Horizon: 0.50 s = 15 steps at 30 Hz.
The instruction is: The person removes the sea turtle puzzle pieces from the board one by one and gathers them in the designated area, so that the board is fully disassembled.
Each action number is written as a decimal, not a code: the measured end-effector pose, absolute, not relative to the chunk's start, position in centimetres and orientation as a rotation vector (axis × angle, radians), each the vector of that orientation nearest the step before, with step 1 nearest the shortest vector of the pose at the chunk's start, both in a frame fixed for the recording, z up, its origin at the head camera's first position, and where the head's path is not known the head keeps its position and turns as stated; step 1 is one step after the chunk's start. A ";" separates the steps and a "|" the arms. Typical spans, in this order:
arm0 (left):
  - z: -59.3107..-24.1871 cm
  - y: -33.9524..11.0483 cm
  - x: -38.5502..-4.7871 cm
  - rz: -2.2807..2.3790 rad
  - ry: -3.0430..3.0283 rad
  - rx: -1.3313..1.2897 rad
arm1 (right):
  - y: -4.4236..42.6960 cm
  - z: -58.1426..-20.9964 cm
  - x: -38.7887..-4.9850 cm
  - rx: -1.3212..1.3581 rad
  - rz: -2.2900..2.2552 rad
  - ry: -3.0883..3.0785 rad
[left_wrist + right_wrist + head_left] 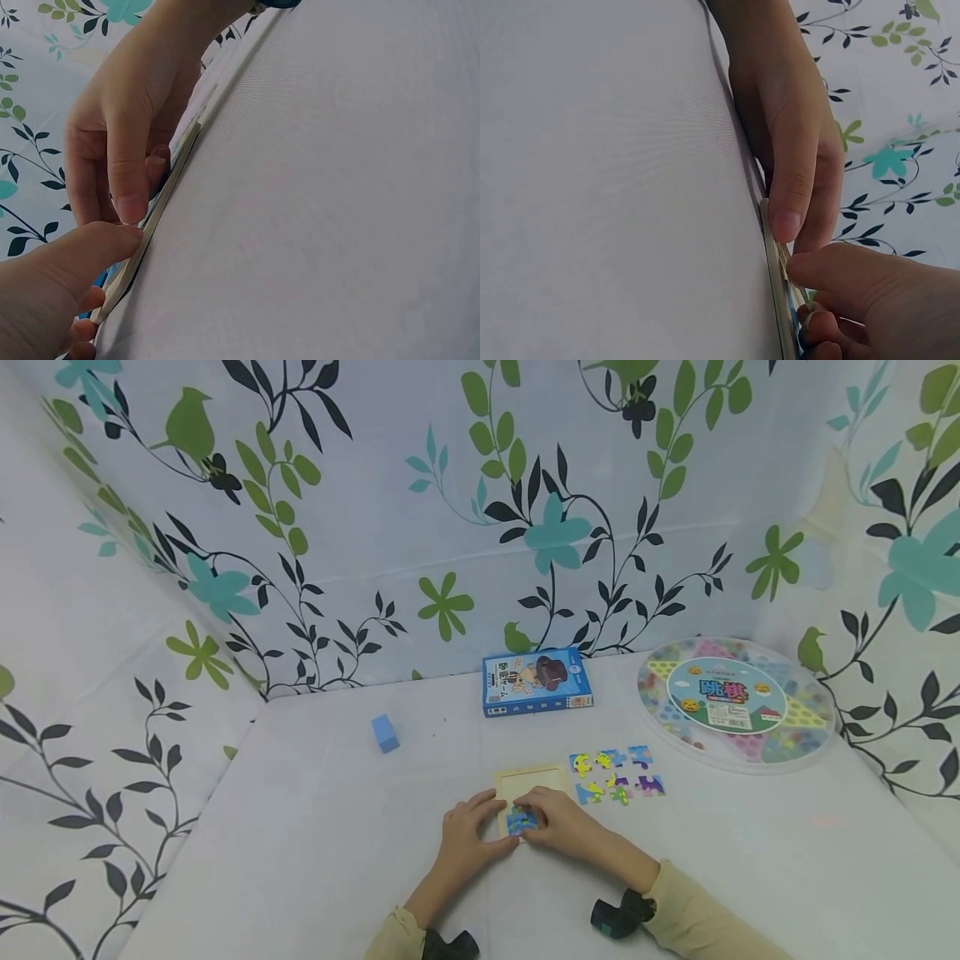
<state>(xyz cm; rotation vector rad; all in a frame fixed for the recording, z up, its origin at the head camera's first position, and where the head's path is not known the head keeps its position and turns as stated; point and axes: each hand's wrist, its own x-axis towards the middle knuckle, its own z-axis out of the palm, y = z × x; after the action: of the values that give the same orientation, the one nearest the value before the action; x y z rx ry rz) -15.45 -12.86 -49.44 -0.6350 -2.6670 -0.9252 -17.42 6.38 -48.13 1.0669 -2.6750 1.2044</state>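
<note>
A shallow wooden puzzle tray (531, 778) lies on the white table, with a few joined blue puzzle pieces (521, 823) in its near left corner. My left hand (467, 837) holds the tray at its left side, thumb by the near edge and fingers farther up. Over the tray, my right hand (558, 818) has its fingers curled at a small puzzle piece (810, 295), which the fingertips mostly hide. In the left wrist view the two thumbs nearly meet at the tray's edge (166, 187). Several loose puzzle pieces (619, 782) lie right of the tray.
A blue puzzle box (536, 683) lies at the back of the table. To its right is a round, clear-lidded board-game case (731, 697). A small blue block (385, 733) sits on the left part of the table. Patterned cloth (480, 527) hangs behind.
</note>
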 end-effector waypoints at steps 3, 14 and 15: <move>-49.5 -12.9 -15.5 -0.926 -2.671 -0.633 | 6.4 -48.1 -17.5 1.088 1.208 -2.687; -49.6 -12.9 -15.5 -0.927 -2.666 -0.630 | 6.7 -47.7 -17.4 1.122 1.234 -2.679; -49.6 -12.9 -15.5 -0.926 -2.668 -0.628 | 6.7 -47.7 -17.4 1.122 1.238 -2.682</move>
<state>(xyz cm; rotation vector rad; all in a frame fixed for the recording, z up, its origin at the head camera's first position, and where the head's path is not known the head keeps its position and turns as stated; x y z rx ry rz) -15.47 -12.93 -49.59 -0.6278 -2.6681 -0.9262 -17.42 6.68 -47.72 1.1223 -2.6824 1.2379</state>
